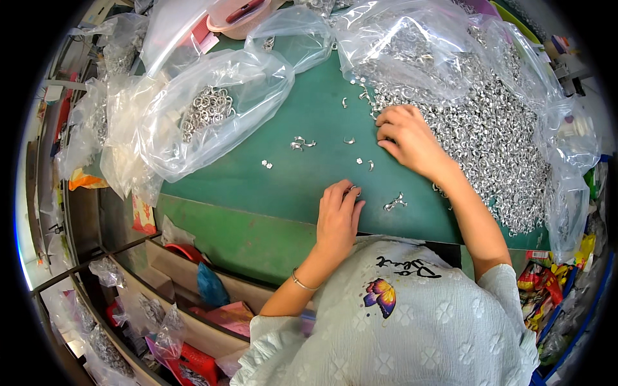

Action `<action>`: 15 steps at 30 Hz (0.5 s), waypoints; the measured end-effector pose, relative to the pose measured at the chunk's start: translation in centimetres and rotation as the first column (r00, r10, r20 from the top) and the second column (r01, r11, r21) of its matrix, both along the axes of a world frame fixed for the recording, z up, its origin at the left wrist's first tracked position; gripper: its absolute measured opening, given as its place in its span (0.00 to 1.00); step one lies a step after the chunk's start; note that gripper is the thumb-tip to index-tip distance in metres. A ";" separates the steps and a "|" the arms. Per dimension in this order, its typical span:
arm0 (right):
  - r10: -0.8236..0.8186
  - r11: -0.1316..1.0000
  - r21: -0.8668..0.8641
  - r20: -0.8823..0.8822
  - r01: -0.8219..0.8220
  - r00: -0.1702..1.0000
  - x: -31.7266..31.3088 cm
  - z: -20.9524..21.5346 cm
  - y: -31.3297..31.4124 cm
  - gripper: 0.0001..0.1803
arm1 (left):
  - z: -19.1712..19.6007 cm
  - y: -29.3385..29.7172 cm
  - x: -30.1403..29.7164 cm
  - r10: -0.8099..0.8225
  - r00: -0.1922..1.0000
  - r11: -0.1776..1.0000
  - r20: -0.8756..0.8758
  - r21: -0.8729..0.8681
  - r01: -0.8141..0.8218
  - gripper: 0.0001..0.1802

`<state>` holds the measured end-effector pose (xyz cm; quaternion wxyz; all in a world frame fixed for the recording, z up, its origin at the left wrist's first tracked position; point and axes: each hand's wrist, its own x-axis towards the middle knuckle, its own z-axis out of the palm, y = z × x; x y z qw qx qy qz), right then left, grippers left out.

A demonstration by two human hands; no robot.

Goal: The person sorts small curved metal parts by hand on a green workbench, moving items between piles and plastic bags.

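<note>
My left hand [337, 211] rests low over the green tabletop [257, 186], its fingers curled around a small silver metal piece [353, 190] that shows at the fingertips. Farther off to the right, my right hand [407, 138] lies at the left edge of a large heap of small curved silver metal pieces [489, 122]. Its fingers bend inward, and what is under the fingertips is hidden. A few loose silver pieces [395, 202] lie to the right of my left hand. More curved pieces [301, 143] and some tiny flower-shaped bits [266, 165] are scattered between the hands and the bags.
A clear plastic bag [257, 83] holding silver rings [207, 108] lies at the left. Another clear bag [405, 51] partly covers the heap. A pink bowl [239, 20] stands at the back. Below the table's left edge are divided drawers [187, 283] with bags and red containers.
</note>
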<state>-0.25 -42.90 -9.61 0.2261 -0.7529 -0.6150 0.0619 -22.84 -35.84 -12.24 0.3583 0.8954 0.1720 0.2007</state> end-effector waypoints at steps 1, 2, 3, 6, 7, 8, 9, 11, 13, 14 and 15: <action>-0.011 0.999 -0.042 -0.061 0.008 0.998 0.3 0.5 -0.3 0.12 | 0.5 -0.1 -0.2 0.003 1.000 1.000 -0.001 -0.001 -0.003 0.17; -0.078 0.995 -0.069 -0.122 0.070 0.989 0.6 0.9 0.0 0.14 | 0.9 -0.2 -0.3 0.007 1.000 0.998 -0.028 0.068 -0.005 0.17; -0.072 0.996 0.040 -0.107 0.076 0.992 0.7 0.7 0.9 0.15 | 1.3 -0.3 -0.4 0.006 0.999 0.990 -0.052 0.140 0.001 0.17; -0.065 0.970 0.236 -0.009 0.065 0.998 0.2 -1.9 4.7 0.18 | 1.3 0.0 -0.6 -0.015 0.999 0.985 -0.051 0.173 0.024 0.16; -0.069 0.975 0.215 0.063 0.054 0.996 -0.1 -2.8 5.8 0.18 | 1.1 0.2 -0.7 -0.027 0.999 0.987 -0.037 0.155 0.032 0.15; -0.073 0.980 0.193 0.135 0.046 0.988 -0.2 -3.5 6.2 0.19 | 0.7 0.4 -0.7 -0.022 1.000 0.993 -0.014 0.119 0.023 0.14; -0.029 0.989 0.147 0.112 0.012 0.993 -0.6 -3.5 6.1 0.19 | 0.0 0.8 -0.9 -0.006 1.000 0.996 0.007 0.084 0.005 0.13; 0.051 0.997 0.053 0.071 -0.054 0.996 -1.6 -2.7 4.4 0.18 | -0.3 1.4 -0.9 0.039 0.998 0.999 0.040 0.032 -0.040 0.12; 0.116 0.993 -0.007 -0.010 -0.116 0.993 -2.1 -1.2 1.7 0.17 | -0.2 1.8 -0.8 0.096 0.994 0.995 0.058 -0.012 -0.096 0.11; 0.139 0.989 -0.041 -0.044 -0.141 0.989 -1.8 -0.9 0.6 0.17 | -0.4 2.1 -0.9 0.098 0.994 0.995 0.047 -0.013 -0.098 0.12; 0.157 0.984 -0.074 -0.081 -0.163 0.984 -1.5 -0.6 -0.3 0.17 | -0.3 2.2 -0.9 0.103 0.994 0.994 0.040 0.026 -0.104 0.13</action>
